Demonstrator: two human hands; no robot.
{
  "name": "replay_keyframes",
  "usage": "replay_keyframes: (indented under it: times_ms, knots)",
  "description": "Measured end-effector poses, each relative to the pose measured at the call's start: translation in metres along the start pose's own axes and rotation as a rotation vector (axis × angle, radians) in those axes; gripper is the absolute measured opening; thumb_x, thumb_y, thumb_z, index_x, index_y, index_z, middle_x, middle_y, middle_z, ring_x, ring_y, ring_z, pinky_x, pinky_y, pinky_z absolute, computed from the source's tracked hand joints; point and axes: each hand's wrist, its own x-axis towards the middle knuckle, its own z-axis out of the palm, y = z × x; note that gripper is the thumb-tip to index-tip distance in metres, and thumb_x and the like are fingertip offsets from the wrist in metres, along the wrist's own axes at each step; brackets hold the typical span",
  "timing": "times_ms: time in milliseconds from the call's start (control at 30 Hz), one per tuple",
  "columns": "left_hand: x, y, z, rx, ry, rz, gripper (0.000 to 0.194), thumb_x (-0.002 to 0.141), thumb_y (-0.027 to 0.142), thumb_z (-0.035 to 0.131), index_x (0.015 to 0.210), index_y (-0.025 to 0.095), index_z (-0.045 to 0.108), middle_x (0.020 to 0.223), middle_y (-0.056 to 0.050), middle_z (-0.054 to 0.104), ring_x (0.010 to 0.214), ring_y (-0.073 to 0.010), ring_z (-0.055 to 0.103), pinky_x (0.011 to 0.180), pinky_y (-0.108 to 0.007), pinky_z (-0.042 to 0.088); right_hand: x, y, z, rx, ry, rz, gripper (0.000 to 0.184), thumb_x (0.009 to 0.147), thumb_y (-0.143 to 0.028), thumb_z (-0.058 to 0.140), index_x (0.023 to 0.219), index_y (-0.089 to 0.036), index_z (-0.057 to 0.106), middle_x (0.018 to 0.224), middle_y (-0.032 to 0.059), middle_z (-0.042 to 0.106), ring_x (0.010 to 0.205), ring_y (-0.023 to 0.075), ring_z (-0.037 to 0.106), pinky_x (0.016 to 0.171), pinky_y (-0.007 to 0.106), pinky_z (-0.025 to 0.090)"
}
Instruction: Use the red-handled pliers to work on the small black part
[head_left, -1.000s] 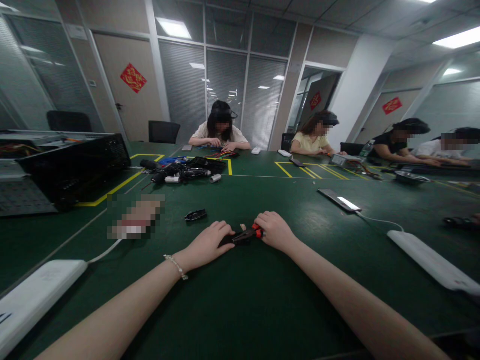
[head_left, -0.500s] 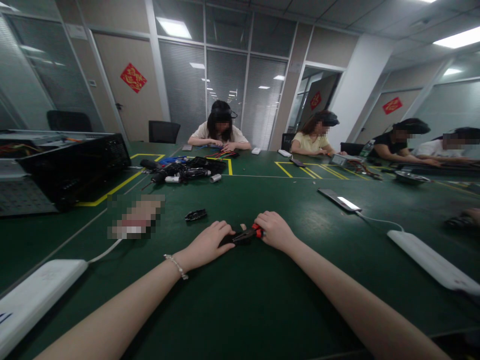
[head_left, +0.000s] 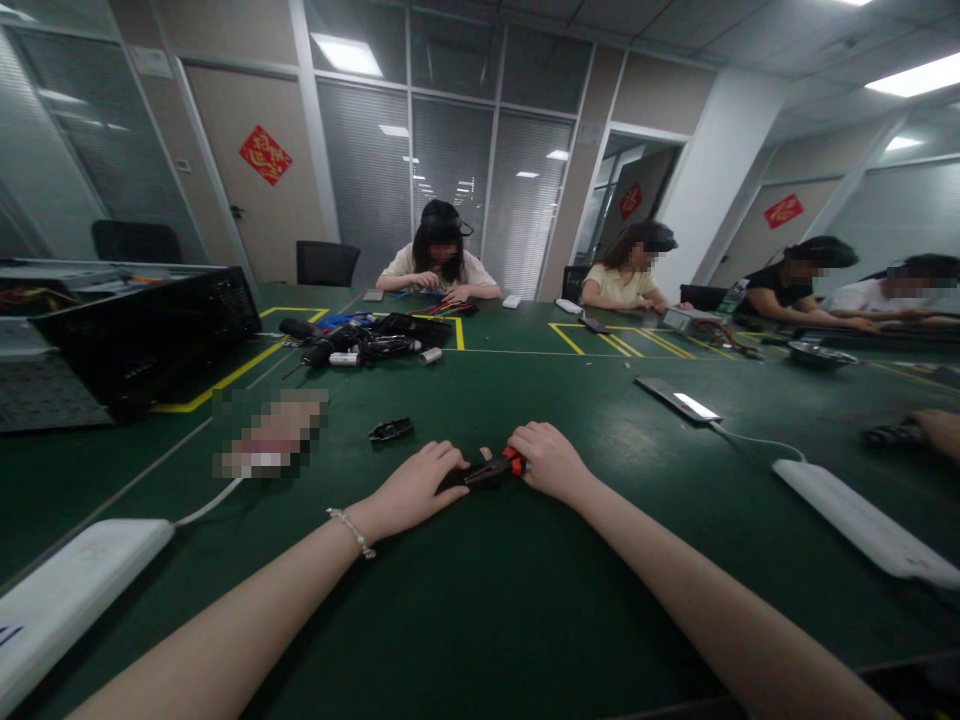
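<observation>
In the head view, my right hand (head_left: pixel 551 460) is closed round the red handles of a pair of pliers (head_left: pixel 491 470). The dark jaws point left, toward my left hand (head_left: pixel 420 480). That hand is closed on a small black part (head_left: pixel 454 480) at the tabletop; its kind is too dark to tell, and the plier jaws lie against it. A small pale scrap (head_left: pixel 486 453) lies just behind the pliers. Farther left sits a small black plastic piece (head_left: pixel 391 430), apart from both hands.
A black computer case (head_left: pixel 150 350) stands at the left. Behind my hands lies a pile of dark tools and parts (head_left: pixel 367 340). White power banks (head_left: pixel 855 520) with cables lie on both sides, one joined to a phone (head_left: pixel 679 400). Several people sit across the green table (head_left: pixel 480 620).
My hands and the pliers hold almost the same place. Across the table, a person's hand has risen toward their face. At the right edge, another person's hand and a dark object have shifted left.
</observation>
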Motion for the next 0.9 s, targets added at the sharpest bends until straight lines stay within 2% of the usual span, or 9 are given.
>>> replay_keyframes:
  times_ms: [900]
  knots:
    - [0.0004, 0.0021, -0.0019, 0.004, -0.010, 0.000, 0.019, 0.081, 0.031, 0.051, 0.096, 0.020, 0.049, 0.098, -0.003, 0.049, 0.089, -0.0190, 0.047, 0.075, -0.030, 0.040, -0.0004, 0.0002, 0.0009, -0.001, 0.004, 0.001, 0.018, 0.064, -0.011, 0.051, 0.082, -0.016, 0.055, 0.083, 0.0051, 0.056, 0.077, 0.0166, 0.045, 0.070, 0.027, 0.032]
